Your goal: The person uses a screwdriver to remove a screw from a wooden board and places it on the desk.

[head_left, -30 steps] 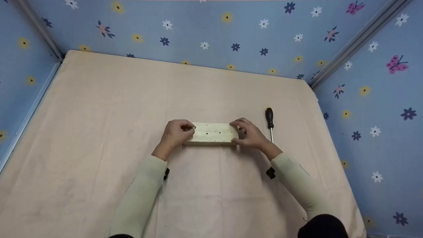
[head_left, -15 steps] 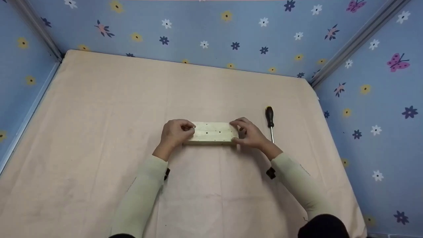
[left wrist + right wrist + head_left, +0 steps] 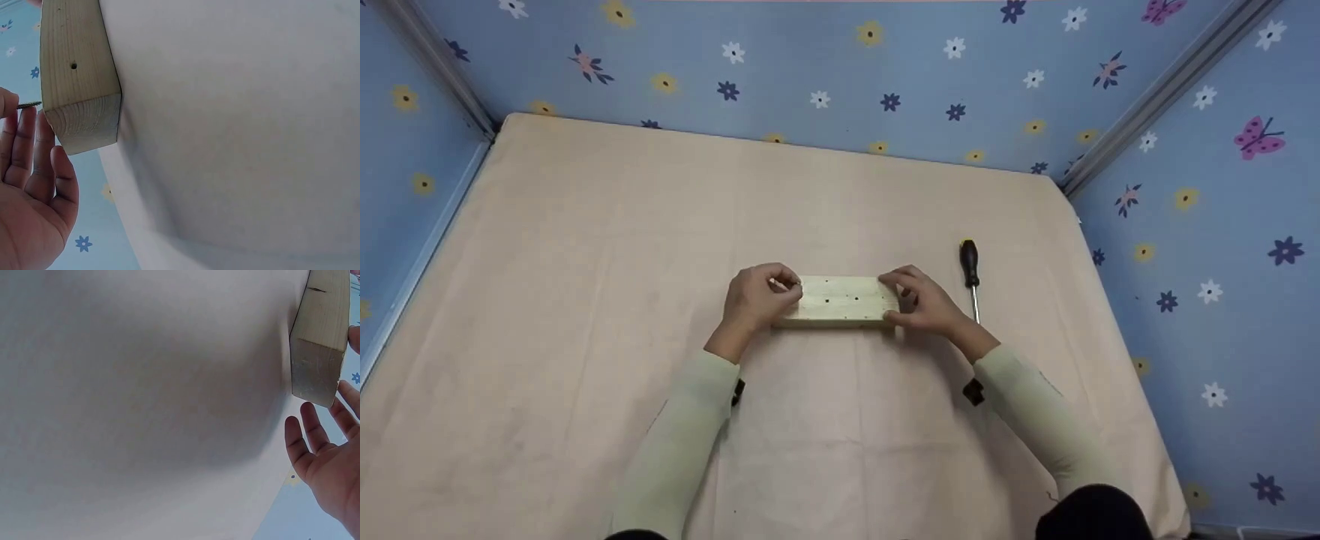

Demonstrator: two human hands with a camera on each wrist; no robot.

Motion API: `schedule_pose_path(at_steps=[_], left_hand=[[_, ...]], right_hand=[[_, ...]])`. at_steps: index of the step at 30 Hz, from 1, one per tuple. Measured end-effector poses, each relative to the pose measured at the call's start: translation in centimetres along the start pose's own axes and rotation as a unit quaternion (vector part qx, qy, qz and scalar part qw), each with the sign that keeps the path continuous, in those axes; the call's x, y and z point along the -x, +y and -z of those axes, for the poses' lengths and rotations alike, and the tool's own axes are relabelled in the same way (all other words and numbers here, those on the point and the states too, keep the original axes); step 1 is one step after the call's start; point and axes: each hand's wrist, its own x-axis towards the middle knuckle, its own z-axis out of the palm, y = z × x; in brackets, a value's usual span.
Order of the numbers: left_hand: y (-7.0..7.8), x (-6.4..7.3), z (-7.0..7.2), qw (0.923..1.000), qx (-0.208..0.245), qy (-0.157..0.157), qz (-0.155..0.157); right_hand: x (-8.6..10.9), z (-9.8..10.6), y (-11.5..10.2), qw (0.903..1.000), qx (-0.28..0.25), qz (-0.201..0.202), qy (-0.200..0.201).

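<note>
A pale wooden block (image 3: 847, 304) with several small dark holes in its top lies on the cloth in front of the person. At its left end, the left hand (image 3: 757, 298) pinches a small screw (image 3: 29, 104) between thumb and fingertips. In the left wrist view the screw's threaded tip is at the edge of the block's top; whether it sits in a hole cannot be told. The right hand (image 3: 926, 304) holds the block's right end, thumb at the near edge and index finger at the far corner. Its other fingers are spread beside the end face (image 3: 318, 371).
A screwdriver (image 3: 970, 266) with a black handle lies to the right of the block, its shaft partly hidden behind the right wrist. Beige cloth (image 3: 660, 202) covers the table. Blue flower-patterned walls (image 3: 780, 67) stand behind and at both sides.
The left hand's fingers have shifted slightly, and the bright spot of the screw at its fingertips no longer shows in the head view. The right hand and block stay in place.
</note>
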Motion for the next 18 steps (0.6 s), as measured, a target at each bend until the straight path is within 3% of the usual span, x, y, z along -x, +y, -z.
schedule_pose_path(at_steps=[10,18], left_hand=[[-0.4,-0.1,1.3,0.9998,0.003,0.013,0.016],[-1.8,-0.4,3.0,0.9989,-0.034,0.031,0.011]], right_hand=[[0.0,0.0,0.0,1.0000,-0.008,0.004,0.002],[0.1,0.0,-0.1,0.9999,-0.016,-0.004,0.002]])
